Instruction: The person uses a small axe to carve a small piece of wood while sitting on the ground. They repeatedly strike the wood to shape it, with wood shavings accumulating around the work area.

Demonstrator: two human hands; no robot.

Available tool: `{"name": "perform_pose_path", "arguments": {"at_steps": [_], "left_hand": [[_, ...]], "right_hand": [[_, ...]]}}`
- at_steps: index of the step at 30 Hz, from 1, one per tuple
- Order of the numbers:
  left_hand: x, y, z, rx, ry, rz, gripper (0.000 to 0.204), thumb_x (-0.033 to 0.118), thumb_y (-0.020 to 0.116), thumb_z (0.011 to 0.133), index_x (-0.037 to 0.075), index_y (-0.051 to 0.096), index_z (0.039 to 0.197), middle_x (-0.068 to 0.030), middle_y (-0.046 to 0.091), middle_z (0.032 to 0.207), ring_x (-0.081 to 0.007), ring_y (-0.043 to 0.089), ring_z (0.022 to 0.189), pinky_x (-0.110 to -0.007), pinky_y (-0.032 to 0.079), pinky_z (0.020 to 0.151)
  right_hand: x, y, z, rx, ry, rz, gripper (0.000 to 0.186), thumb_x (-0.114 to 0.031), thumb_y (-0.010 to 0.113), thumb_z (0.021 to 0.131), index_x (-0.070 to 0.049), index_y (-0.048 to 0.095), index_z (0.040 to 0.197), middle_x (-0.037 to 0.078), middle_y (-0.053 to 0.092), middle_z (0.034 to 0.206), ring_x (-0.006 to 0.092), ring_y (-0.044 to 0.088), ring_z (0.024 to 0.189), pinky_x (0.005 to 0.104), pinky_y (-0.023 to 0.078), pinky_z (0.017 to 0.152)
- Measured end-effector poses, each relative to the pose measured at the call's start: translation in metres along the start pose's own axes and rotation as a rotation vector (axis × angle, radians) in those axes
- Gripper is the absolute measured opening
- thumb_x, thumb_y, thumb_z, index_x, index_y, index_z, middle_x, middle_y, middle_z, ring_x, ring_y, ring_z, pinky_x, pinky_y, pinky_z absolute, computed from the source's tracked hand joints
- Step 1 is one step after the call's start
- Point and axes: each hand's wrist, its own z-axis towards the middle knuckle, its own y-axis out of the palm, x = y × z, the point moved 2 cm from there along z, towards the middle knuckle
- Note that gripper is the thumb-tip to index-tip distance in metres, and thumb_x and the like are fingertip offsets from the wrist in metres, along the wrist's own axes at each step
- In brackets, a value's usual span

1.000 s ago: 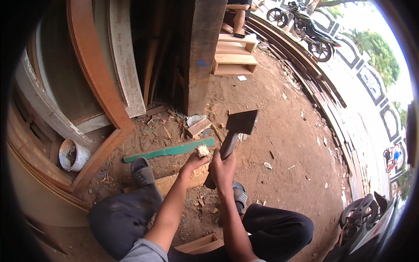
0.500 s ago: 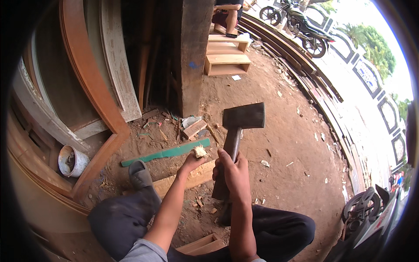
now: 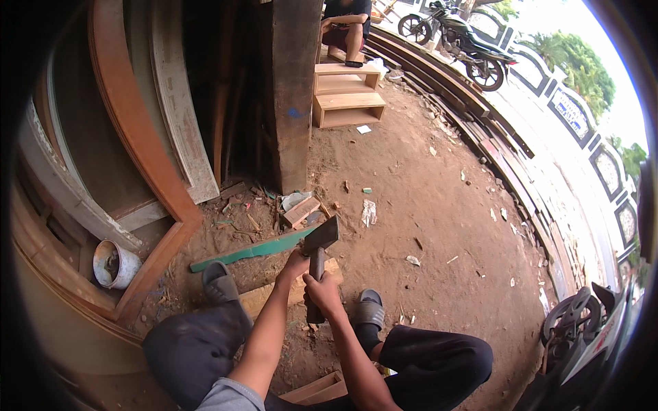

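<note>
My right hand (image 3: 323, 294) is closed round the thick handle of a mallet (image 3: 321, 235) with a dark, blocky head. That head sits right over my left hand (image 3: 296, 263), which is closed. The frayed pale end of a wooden handle showed in the left fist a moment earlier. Now the mallet covers it, and the tool's lower part cannot be seen. Below my hands a pale wooden plank (image 3: 264, 296) lies on the ground between my feet. Whether the mallet touches the handle end is unclear.
Beyond the plank lies a green board (image 3: 240, 255), near wood scraps (image 3: 301, 211) and a post (image 3: 291, 103). Door frames (image 3: 137, 130) and a white bucket (image 3: 116, 264) stand left. Ahead are a wooden step-like box (image 3: 349, 101) and a seated person (image 3: 349, 31). Timber (image 3: 473, 116) lines the right.
The mallet has come down and to the left, from raised upright to over my left hand, covering the frayed handle end. My right foot has come into sight.
</note>
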Motion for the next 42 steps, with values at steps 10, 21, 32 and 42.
{"name": "perform_pose_path", "arguments": {"at_steps": [10, 21, 32, 42], "left_hand": [[0.025, 0.01, -0.012, 0.02, 0.006, 0.058, 0.042, 0.037, 0.064, 0.075, -0.003, 0.063, 0.087, -0.0161, 0.065, 0.075, -0.0216, 0.064, 0.075, -0.036, 0.046, 0.064], [0.01, -0.002, -0.011, 0.146, 0.082, -0.183, 0.03, 0.029, 0.066, 0.076, -0.001, 0.064, 0.08, -0.0074, 0.063, 0.069, -0.016, 0.059, 0.065, -0.035, 0.043, 0.058], [-0.049, -0.025, 0.0, 0.257, -0.196, -0.267, 0.051, 0.024, 0.069, 0.076, -0.005, 0.048, 0.113, -0.0123, 0.054, 0.109, -0.0208, 0.052, 0.097, -0.031, 0.041, 0.081], [-0.038, -0.033, -0.052, 0.048, 0.247, -0.491, 0.05, 0.024, 0.05, 0.089, 0.001, 0.036, 0.131, -0.0145, 0.036, 0.133, -0.0196, 0.036, 0.121, -0.03, 0.027, 0.099]], "right_hand": [[-0.003, -0.014, 0.001, 0.099, -0.014, -0.062, 0.018, -0.012, 0.056, 0.079, 0.002, 0.046, 0.073, 0.005, 0.051, 0.058, 0.0153, 0.052, 0.046, 0.0306, 0.042, 0.042], [-0.007, 0.009, -0.007, 0.01, -0.075, -0.136, 0.021, -0.015, 0.055, 0.079, 0.003, 0.045, 0.077, 0.01, 0.053, 0.057, 0.0184, 0.055, 0.046, 0.0327, 0.043, 0.041], [0.0, 0.05, -0.01, -0.001, -0.22, -0.44, 0.038, -0.025, 0.058, 0.076, 0.01, 0.05, 0.089, 0.029, 0.059, 0.077, 0.0391, 0.062, 0.078, 0.0421, 0.048, 0.067], [0.002, 0.063, -0.013, -0.02, -0.216, -0.433, 0.039, -0.025, 0.058, 0.076, 0.01, 0.051, 0.092, 0.03, 0.06, 0.082, 0.0419, 0.06, 0.083, 0.0434, 0.047, 0.073]]}}
